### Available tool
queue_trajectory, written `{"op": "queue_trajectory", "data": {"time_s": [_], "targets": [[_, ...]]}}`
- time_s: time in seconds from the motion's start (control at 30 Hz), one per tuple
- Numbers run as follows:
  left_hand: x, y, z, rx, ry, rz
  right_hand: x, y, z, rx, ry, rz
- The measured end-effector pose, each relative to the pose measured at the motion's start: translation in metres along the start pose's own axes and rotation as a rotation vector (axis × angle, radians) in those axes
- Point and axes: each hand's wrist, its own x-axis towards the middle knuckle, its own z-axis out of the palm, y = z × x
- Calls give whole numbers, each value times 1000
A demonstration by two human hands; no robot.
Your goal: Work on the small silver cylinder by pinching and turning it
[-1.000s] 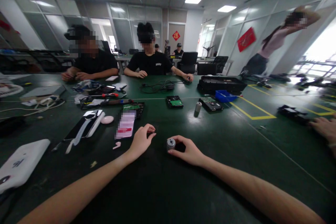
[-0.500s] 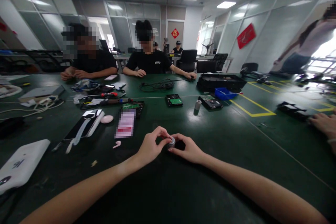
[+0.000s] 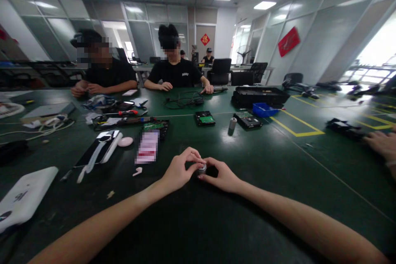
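Note:
A small grey metal cylinder (image 3: 202, 170) stands upright on the green table, between my two hands. My right hand (image 3: 223, 176) is curved around its right side, thumb in front and fingers behind, and grips it. My left hand (image 3: 182, 169) is closed in a pinch at the cylinder's top, from the left. Whatever lies between the left fingertips is too small and hidden to make out. A similar grey cylinder (image 3: 232, 123) stands farther back, beside an opened hard drive (image 3: 248, 119).
Another hard drive (image 3: 204, 118) lies ahead. At left are a phone (image 3: 147, 147), a pink earbud (image 3: 137, 171), a watch (image 3: 100, 148) and a white device (image 3: 26, 194). A blue tray (image 3: 265, 109) and black casing (image 3: 260, 95) sit farther back. Co-workers sit opposite; another person's hand (image 3: 382, 144) shows at right.
My left fingers have shifted slightly over the cylinder's top; my right hand stays put. Across the table, a co-worker's hand has moved left. The walking person at right is gone from view.

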Motion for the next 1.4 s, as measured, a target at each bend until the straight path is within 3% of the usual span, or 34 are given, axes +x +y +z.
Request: {"op": "queue_trajectory", "data": {"time_s": [0.3, 0.57, 0.8, 1.03, 1.2, 1.4], "targets": [[3, -10, -4, -90, -106, -20, 0, 2, 1, -24, 9, -14], [6, -12, -10, -41, 35, -93, 0, -2, -1, 15, -9, 7], [2, -2, -6, 74, -48, 16, 0, -1, -1, -16, 6, -7], [3, 2, 0, 42, 98, -8, 0, 1, 1, 17, 8, 9], [8, -28, -19, 215, 299, -82, 1, -2, 0, 32, 5, 30], [1, -77, -36, 597, 296, -157, 0, -5, -1, 33, -5, 44]]}}
